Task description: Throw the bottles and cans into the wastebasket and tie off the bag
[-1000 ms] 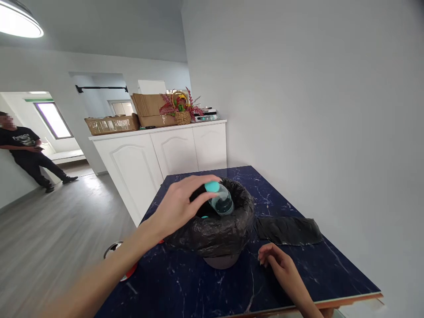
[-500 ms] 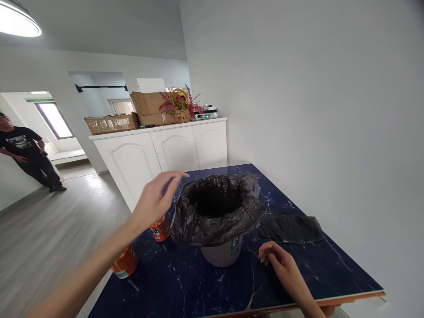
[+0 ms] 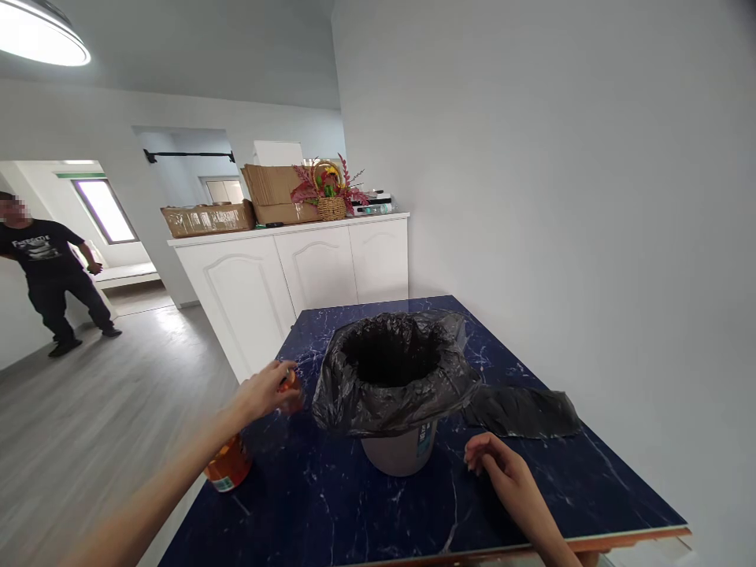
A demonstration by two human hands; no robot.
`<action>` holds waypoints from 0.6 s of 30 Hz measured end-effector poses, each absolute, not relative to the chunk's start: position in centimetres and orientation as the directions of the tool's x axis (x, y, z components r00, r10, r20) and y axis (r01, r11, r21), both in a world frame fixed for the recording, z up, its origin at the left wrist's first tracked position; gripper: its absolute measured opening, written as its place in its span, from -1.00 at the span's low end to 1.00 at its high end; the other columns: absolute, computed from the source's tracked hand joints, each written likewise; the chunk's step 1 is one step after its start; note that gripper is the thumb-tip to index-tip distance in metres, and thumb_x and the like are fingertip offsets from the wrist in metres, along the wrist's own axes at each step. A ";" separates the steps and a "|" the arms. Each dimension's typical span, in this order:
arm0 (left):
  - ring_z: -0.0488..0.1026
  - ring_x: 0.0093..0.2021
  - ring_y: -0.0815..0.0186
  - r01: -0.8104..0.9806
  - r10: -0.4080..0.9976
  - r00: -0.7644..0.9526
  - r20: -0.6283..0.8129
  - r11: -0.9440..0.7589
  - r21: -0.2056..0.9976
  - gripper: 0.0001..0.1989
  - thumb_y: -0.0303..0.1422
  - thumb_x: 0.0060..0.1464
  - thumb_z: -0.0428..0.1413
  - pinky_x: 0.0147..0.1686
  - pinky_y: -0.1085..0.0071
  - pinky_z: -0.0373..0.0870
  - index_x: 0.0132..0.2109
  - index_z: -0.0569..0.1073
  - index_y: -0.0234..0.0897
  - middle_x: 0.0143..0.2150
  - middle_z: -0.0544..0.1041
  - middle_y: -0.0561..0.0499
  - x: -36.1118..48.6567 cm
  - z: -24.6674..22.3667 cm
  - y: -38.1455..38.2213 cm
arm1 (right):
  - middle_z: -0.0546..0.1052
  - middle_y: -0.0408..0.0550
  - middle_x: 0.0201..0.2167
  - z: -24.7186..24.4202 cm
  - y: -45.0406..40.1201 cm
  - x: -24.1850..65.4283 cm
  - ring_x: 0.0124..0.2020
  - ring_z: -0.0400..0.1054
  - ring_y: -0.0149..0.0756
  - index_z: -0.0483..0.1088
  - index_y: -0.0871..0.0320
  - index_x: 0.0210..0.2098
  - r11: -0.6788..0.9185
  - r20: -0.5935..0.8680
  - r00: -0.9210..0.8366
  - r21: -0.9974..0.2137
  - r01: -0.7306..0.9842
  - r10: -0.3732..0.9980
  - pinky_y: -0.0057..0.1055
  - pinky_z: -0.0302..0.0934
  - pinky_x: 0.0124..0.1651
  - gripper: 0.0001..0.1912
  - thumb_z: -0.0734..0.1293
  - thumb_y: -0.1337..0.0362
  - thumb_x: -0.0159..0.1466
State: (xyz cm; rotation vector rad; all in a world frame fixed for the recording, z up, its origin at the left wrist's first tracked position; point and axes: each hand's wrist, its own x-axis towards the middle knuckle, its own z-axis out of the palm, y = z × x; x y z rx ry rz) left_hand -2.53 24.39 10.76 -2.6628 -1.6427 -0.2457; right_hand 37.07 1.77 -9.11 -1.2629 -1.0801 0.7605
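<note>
My left hand [image 3: 263,394] is closed round the top of an orange can [image 3: 291,398], left of the bin; the can is blurred and partly hidden by the fingers. Below my left forearm stands a second orange can [image 3: 229,466], its upper part covered by the arm. In the middle of the table is a grey bin [image 3: 397,454], lined with a black plastic bag [image 3: 393,409] folded over its rim. My right hand [image 3: 499,466] rests near the table's front right, fingers loosely curled and thumb apart, with nothing in it.
A folded black plastic bag [image 3: 525,411] lies right of the bin on the blue marbled table [image 3: 354,520]. Behind stands a white cabinet [image 3: 236,291] with cardboard boxes [image 3: 209,220] and a flower basket [image 3: 331,206]. A person [image 3: 50,268] stands far left; a wall runs along the right.
My left hand has come down from beside the bin's rim onto the orange can and taken hold of it; the can has risen slightly. My right hand has stayed put. The person at left has shifted stance.
</note>
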 end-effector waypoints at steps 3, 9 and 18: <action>0.61 -0.11 0.01 0.873 0.818 0.330 0.471 -0.454 0.177 -0.36 0.06 0.32 -0.02 -0.15 0.10 0.55 0.35 0.31 -0.22 0.29 0.44 -0.33 -1.0 15.2 23.2 | 0.57 -0.08 -0.38 -9.4 1.9 37.1 -0.38 0.44 -0.20 0.52 0.07 -0.26 0.191 0.214 0.333 -0.976 0.101 0.918 -0.30 0.30 -0.24 -0.82 0.27 0.23 0.26; 0.55 0.09 0.07 0.557 0.638 0.431 0.638 -0.744 0.368 -0.37 0.05 0.32 0.09 0.14 0.12 0.48 0.38 0.28 -0.17 0.25 0.51 -0.16 5.1 21.7 18.5 | 0.58 -0.08 -0.37 -9.7 1.9 37.3 -0.37 0.44 -0.21 0.51 0.07 -0.25 0.193 0.218 0.334 -0.975 0.108 0.917 -0.30 0.30 -0.23 -0.82 0.25 0.25 0.27; 0.00 0.56 0.04 0.581 0.635 0.530 0.562 -0.755 0.305 -0.38 -0.03 0.49 -0.19 0.51 -0.05 -0.03 0.52 0.01 -0.18 0.56 0.09 -0.23 6.7 17.2 17.6 | 0.57 -0.08 -0.37 -9.5 1.8 37.1 -0.35 0.44 -0.20 0.51 0.07 -0.24 0.199 0.228 0.341 -0.973 0.119 0.912 -0.29 0.30 -0.20 -0.80 0.24 0.26 0.28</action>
